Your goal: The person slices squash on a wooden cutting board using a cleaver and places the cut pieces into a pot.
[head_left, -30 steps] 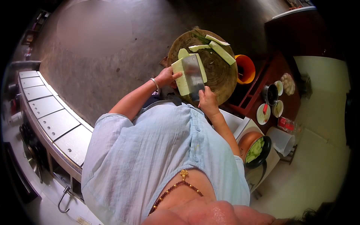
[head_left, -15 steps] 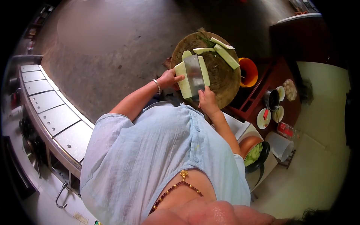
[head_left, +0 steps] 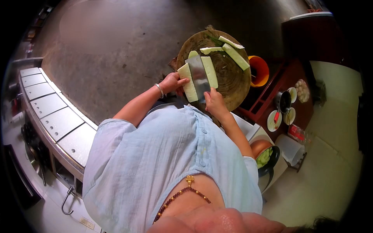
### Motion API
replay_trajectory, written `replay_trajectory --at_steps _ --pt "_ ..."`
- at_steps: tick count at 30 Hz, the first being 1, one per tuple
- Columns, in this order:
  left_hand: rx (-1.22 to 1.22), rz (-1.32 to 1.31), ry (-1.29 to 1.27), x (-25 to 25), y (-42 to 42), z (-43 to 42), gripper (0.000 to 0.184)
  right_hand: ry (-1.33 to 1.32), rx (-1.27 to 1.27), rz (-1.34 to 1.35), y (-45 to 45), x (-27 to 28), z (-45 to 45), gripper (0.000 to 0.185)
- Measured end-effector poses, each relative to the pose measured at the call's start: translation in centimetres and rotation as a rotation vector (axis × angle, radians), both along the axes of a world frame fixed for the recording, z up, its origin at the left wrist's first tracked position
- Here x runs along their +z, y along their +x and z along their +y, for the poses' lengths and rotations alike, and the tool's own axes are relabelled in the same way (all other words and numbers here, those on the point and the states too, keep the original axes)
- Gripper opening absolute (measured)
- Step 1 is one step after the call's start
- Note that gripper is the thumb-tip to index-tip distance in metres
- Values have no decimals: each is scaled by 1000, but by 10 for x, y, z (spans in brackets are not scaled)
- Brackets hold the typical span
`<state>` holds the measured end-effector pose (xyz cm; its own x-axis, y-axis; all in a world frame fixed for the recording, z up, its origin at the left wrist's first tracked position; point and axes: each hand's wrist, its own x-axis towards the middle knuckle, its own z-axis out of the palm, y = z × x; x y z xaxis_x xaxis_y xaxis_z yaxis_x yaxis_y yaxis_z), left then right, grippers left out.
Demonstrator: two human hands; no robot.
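Note:
On the round wooden chopping block (head_left: pixel 235 87) lies a pale green gourd piece (head_left: pixel 189 87), gripped at its left side by my left hand (head_left: pixel 173 82), thumb on top and fingers partly hidden. My right hand (head_left: pixel 215 103) is closed round the handle of a cleaver (head_left: pixel 199 75). The wide blade lies between the held piece and a cut gourd slice (head_left: pixel 210 72) on its right. A rounded gourd piece (head_left: pixel 193 54) shows just beyond the blade's far end. More gourd strips (head_left: pixel 236 57) lie toward the far edge of the block.
An orange-yellow bucket (head_left: pixel 263 72) stands right of the block. Beyond it a dark red table (head_left: pixel 305 112) holds plates (head_left: pixel 274 121), a small pot (head_left: pixel 283 101) and eggs (head_left: pixel 301 91). Nearer me, a pot (head_left: pixel 275 157) contains pale green pieces. A tiled counter (head_left: pixel 50 105) runs along the left.
The slice right of the blade has tipped outward and shows more of its pale face. The cleaver and my left hand have shifted slightly left.

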<state>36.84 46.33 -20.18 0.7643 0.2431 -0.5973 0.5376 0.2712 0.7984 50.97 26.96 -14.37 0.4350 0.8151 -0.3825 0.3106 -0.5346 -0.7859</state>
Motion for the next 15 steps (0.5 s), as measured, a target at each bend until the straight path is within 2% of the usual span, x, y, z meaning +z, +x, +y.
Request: replay_trajectory --at_steps 2,5,9,12,15 --pt "4 -6 -1 0 -2 1 32 -6 36 -26 1 -2 7 21" --pt "-17 -1 36 1 -6 2 32 21 115 -182 3 -34 5 22" --pt "-38 35 75 1 -10 3 34 -104 194 -378 -20 -17 24 17" --pt "104 41 -88 -7 -13 -4 34 -136 200 -486 -35 -22 24 17" --pt "250 -24 7 0 -17 -16 35 -150 238 -577 -57 -9 27 20"
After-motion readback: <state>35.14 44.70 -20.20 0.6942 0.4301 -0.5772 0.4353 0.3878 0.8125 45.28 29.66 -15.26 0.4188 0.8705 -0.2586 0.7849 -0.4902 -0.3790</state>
